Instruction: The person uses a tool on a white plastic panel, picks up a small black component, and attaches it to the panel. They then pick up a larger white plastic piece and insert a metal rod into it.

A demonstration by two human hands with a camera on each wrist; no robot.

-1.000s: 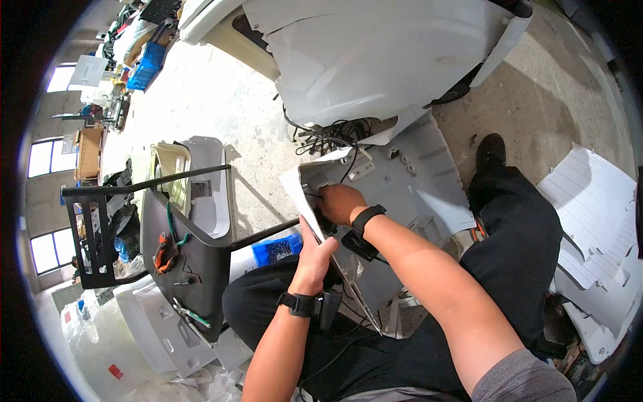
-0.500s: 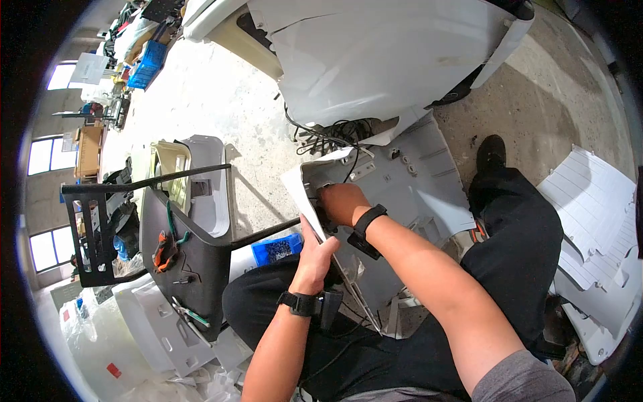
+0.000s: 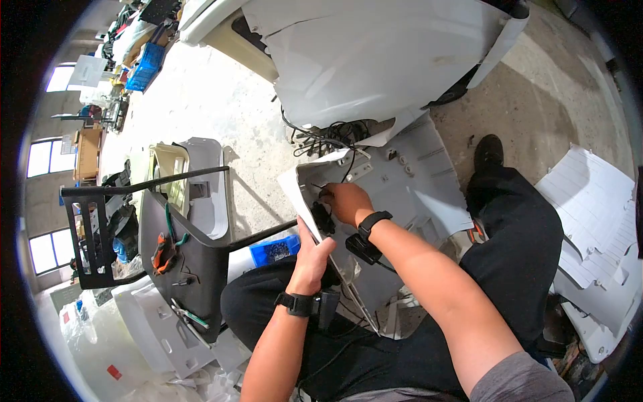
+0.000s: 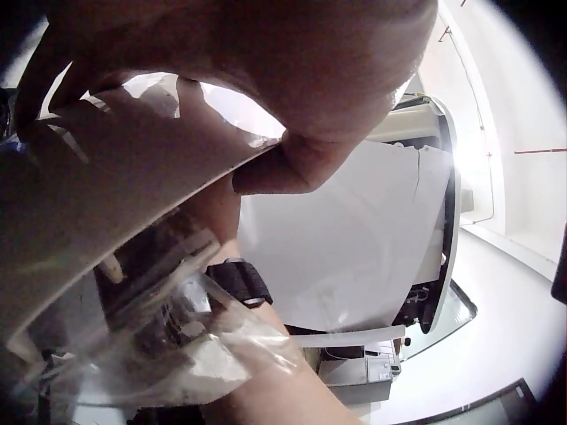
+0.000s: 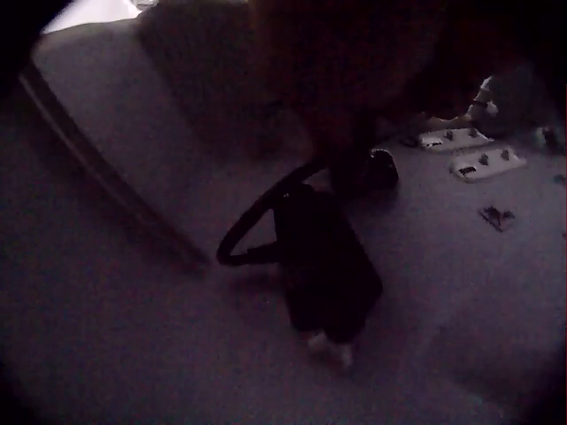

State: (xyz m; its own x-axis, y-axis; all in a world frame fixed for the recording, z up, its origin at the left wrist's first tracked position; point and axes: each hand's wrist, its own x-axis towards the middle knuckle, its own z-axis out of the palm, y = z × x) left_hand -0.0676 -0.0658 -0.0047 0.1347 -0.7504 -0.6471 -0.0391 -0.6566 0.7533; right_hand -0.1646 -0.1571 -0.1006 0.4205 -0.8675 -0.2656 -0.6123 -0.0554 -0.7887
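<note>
A grey plastic body panel (image 3: 408, 187) stands tilted on my lap, inner side up. My left hand (image 3: 311, 258) grips its near edge, and in the left wrist view the thumb (image 4: 292, 168) presses on that panel edge (image 4: 106, 204). My right hand (image 3: 345, 201) reaches inside the panel, its fingertips curled on a black cable (image 3: 320, 195). That cable leads to a small black connector block (image 3: 323, 218). The dim right wrist view shows the black block (image 5: 323, 257) with its looped cable (image 5: 252, 221) lying on the panel's inner face, under my fingers (image 5: 354, 133).
A large white scooter body (image 3: 375, 60) lies ahead with a tangle of black wires (image 3: 328, 134) below it. At my left stands a black chair (image 3: 181, 234) carrying hand tools, with a blue box of screws (image 3: 274, 249) beside it. White panels (image 3: 596, 221) lie at the right.
My right hand has shifted slightly right and up inside the panel, uncovering the black connector block below it. The left hand keeps its grip on the edge.
</note>
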